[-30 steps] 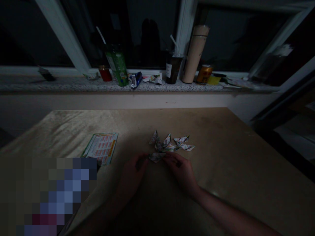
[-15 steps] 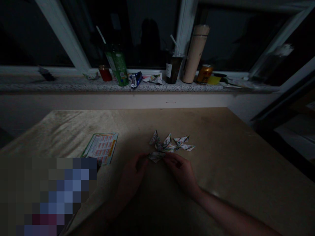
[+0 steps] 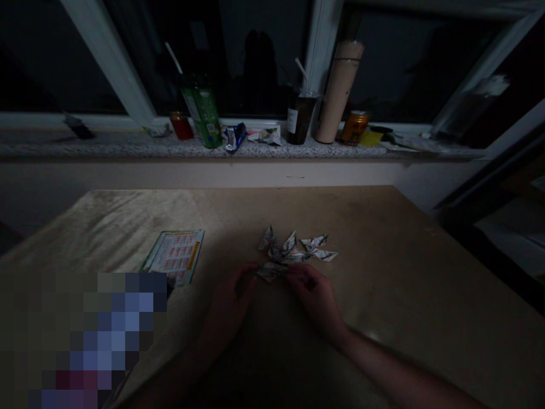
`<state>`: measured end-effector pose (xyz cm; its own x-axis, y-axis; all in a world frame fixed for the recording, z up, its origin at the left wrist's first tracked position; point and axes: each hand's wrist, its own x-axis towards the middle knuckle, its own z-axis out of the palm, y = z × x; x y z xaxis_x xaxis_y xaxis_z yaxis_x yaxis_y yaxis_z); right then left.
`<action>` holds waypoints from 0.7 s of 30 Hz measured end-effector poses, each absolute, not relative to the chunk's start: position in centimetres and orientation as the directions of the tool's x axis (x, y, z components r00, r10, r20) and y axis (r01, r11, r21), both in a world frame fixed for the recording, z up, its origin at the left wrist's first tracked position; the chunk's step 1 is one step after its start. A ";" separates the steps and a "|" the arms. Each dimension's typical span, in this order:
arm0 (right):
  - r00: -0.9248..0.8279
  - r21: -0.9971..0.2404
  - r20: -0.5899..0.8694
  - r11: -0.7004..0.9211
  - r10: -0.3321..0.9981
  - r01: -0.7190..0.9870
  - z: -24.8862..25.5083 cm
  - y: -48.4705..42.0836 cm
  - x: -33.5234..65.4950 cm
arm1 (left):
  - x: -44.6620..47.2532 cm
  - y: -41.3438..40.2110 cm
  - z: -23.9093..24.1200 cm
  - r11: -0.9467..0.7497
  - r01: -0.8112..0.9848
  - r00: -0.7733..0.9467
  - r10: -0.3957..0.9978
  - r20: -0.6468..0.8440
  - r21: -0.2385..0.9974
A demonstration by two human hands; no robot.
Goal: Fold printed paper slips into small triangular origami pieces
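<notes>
Between my two hands is a small folded piece of printed paper [image 3: 269, 272], close above or on the table. My left hand [image 3: 234, 289] pinches its left end with thumb and fingers. On the other side, my right hand [image 3: 310, 289] is closed on the right end, its fingers curled. Just beyond the fingertips lie several other folded paper pieces [image 3: 289, 247] with pointed tips, printed in the same way. One of them, a forked piece [image 3: 318, 248], lies at the right of the group. Dim light hides the finer folds.
A printed sheet [image 3: 179, 255] lies on the brown table [image 3: 383, 244] at left. The granite sill [image 3: 255, 150] behind carries a green bottle [image 3: 206, 119], a dark cup with straw [image 3: 300, 119], a tall flask [image 3: 340, 91], a can [image 3: 354, 128] and wrappers. A blurred patch covers the lower left.
The folded paper between my hands looks slightly flatter or more tilted, and my right fingers have shifted a little. The other paper pieces lie as before.
</notes>
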<state>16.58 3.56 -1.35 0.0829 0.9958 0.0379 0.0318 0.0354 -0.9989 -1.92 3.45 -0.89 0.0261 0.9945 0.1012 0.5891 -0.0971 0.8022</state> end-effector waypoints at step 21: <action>0.123 -0.996 0.062 0.054 0.990 0.066 -1.0 3.4 16.8 | -1.7 3.4 -0.4 -0.155 0.599 0.065 0.987 0.145 0.786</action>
